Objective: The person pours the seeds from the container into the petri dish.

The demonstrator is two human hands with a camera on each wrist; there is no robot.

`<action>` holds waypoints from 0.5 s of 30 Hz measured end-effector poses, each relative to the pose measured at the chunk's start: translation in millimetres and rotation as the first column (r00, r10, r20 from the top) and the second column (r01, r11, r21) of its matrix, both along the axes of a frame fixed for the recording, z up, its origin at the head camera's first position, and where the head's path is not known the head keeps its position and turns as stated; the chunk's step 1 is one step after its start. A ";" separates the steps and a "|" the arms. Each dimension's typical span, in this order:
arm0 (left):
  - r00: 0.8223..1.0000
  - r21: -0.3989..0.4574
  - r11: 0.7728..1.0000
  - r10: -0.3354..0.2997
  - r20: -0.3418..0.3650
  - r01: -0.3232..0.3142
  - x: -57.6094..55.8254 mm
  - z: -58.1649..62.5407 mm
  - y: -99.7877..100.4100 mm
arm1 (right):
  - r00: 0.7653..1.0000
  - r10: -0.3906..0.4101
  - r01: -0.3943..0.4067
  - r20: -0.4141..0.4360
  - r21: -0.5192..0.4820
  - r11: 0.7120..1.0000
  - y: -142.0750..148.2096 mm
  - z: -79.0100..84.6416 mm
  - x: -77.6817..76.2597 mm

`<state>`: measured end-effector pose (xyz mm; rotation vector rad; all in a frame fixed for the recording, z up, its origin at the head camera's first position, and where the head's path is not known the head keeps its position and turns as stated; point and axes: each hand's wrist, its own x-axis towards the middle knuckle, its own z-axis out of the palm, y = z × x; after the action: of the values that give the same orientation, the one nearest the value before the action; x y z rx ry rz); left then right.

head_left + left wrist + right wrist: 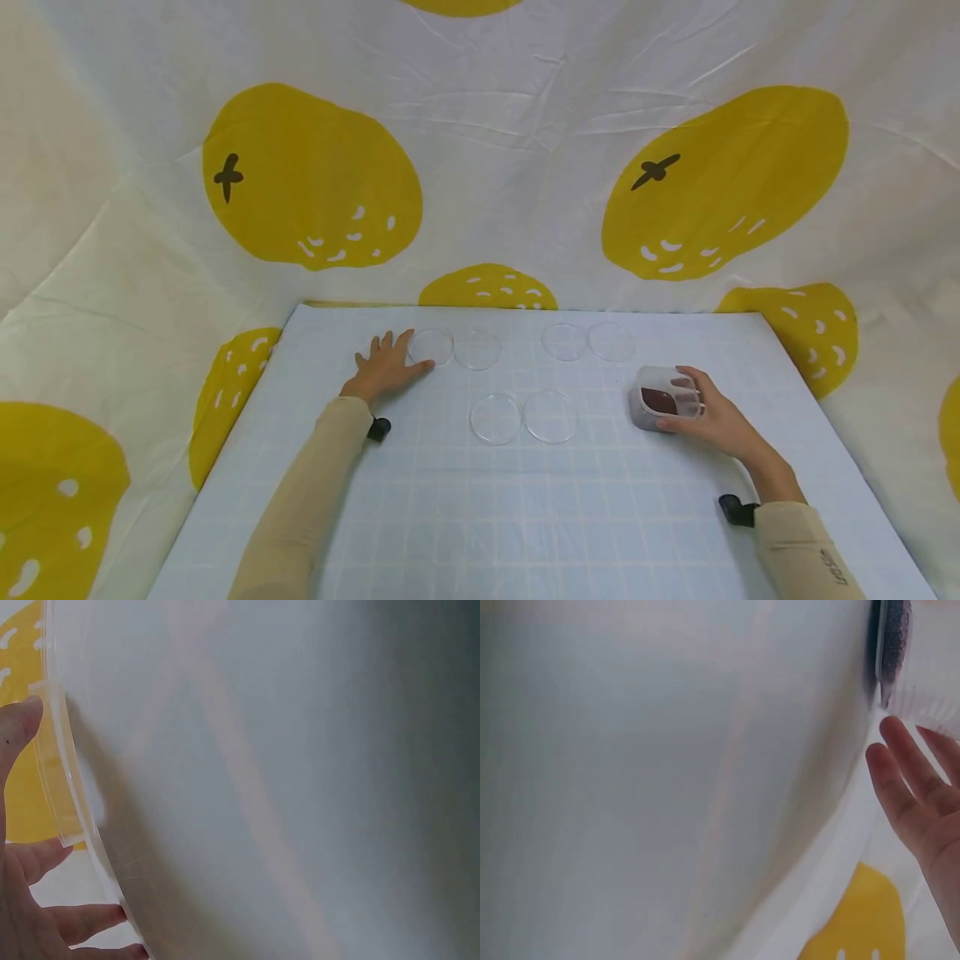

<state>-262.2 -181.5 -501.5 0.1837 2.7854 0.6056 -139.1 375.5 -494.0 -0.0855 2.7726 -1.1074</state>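
Note:
My left hand (387,367), fingers spread, spans a clear round dish (431,327) at the back left, thumb and index finger at opposite sides of its rim. In the left wrist view that shallow clear dish (60,772) stands between thumb and index finger, the other fingers on the cloth. At the right, my right hand (716,419) grips a clear square plastic container (643,417), thumb on the near side, fingers behind. Dark reddish-brown contents (658,402) lie inside; from the side they look grainy. The container (930,690) is partly cut off in the right wrist view.
Beside the left dish lies another clear dish (477,350). Two more (564,326) (611,325) sit side by side at the back, and a nearer pair (495,395) (551,392) lies mid-table. A pale checked cloth (480,517) covers the table; patterned fabric (510,200) hangs behind.

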 end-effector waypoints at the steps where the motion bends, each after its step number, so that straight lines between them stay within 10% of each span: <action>1: 1.000 0.000 1.000 0.000 0.000 0.000 0.4 0.1 0.0 | 1.000 -0.002 0.002 -0.004 -0.001 1.000 -2.0 0.3 -0.8; 15: 1.000 0.017 1.000 -0.011 0.002 0.011 -0.4 -3.6 -2.5 | 0.986 0.003 -0.023 -0.167 -0.121 0.992 -51.7 11.2 -31.1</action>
<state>-262.6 -184.0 -505.1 0.2011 2.7760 0.6260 -170.2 323.8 -482.8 -0.2196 2.8398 -1.3236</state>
